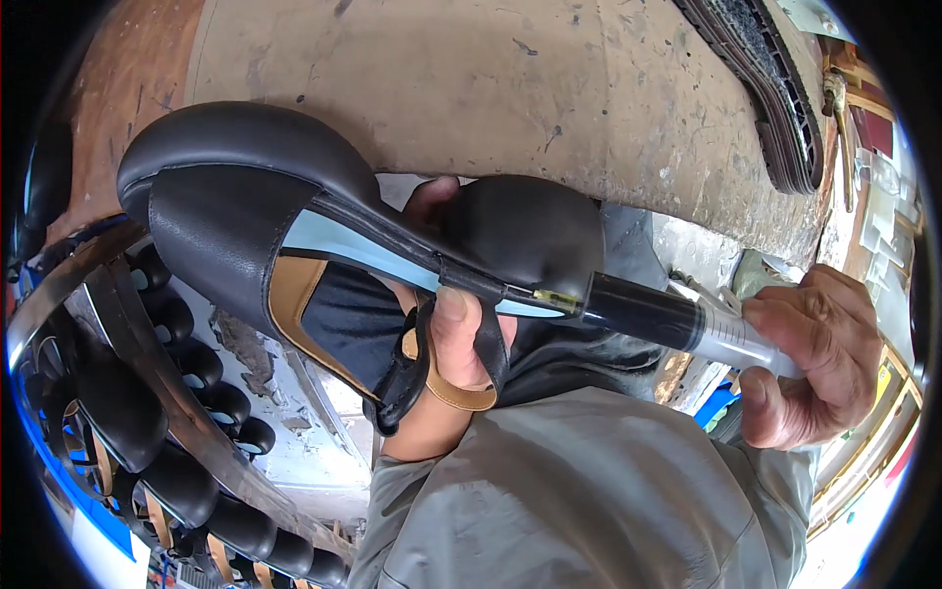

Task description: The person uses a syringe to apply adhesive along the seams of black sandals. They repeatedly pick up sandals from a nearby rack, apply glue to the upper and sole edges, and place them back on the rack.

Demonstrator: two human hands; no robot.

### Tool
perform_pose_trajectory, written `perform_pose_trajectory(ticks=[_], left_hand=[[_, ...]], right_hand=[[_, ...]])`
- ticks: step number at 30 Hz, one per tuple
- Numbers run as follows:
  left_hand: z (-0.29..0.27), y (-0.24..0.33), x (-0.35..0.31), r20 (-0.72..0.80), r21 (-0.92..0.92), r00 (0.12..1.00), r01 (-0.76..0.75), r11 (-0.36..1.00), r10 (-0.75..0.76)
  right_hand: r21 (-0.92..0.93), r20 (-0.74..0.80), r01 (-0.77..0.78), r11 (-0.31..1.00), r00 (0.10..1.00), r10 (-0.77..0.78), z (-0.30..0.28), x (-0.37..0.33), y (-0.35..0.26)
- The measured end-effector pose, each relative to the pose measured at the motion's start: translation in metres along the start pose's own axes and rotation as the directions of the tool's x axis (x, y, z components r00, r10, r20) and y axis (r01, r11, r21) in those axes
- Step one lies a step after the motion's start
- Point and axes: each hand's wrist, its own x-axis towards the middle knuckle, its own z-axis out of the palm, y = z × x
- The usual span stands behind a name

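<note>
A shoe [211,226] in the left hand [459,344], a syringe [646,312] in the right [819,358].
The left hand grips the shoe, thumb curled through the strap [491,353], toe stretching leftward beyond it. The right pinches the syringe's outer end; its tip points left from the fingers, at the shoe's edge.

The left grip [459,344] holds a black shoe [211,221], the right grip [822,358] a syringe [648,312].
</note>
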Motion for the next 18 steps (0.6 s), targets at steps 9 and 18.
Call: perform_pose_trajectory(ticks=[9, 18], left_hand=[[0.004, -0.001, -0.002, -0.038, -0.105, 0.999, -0.014, 0.994, 0.01], [0.015, 0.014, -0.002, -0.139, -0.283, 0.965, 0.177, 0.943, -0.223]], right_hand=[[-0.04, 0.019, 0.029, 0.999, 0.999, -0.028, -0.005, 0.0, -0.005], [-0.052, 0.042, 0.014, 0.999, 0.999, -0.011, -0.015, -0.007, -0.004]])
